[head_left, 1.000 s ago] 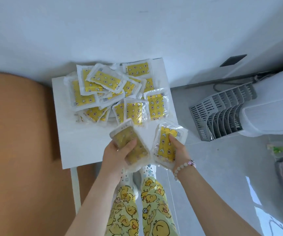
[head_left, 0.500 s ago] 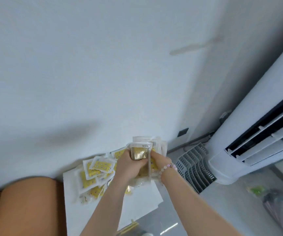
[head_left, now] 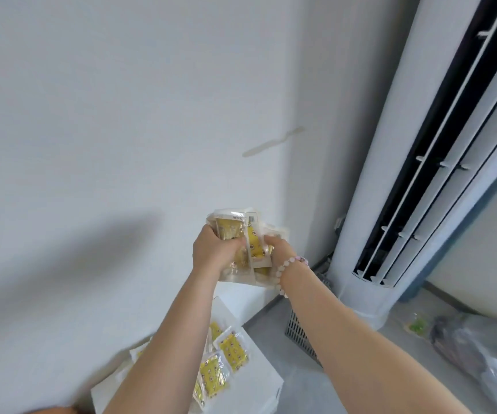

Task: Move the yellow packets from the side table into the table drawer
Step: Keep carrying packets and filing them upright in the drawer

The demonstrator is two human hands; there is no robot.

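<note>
I clamp a stack of crinkly clear-plastic yellow packets [head_left: 248,243] between my left hand [head_left: 216,252] and right hand [head_left: 277,249], lifted in front of the smooth white wall [head_left: 121,115] with their long axis upright. More flat, rectangular packets [head_left: 223,363] lie scattered on the white side table [head_left: 259,380] below my forearms. A tall white air conditioner [head_left: 414,162] stands to the right, a grey slatted grille [head_left: 301,336] at its foot.
</note>
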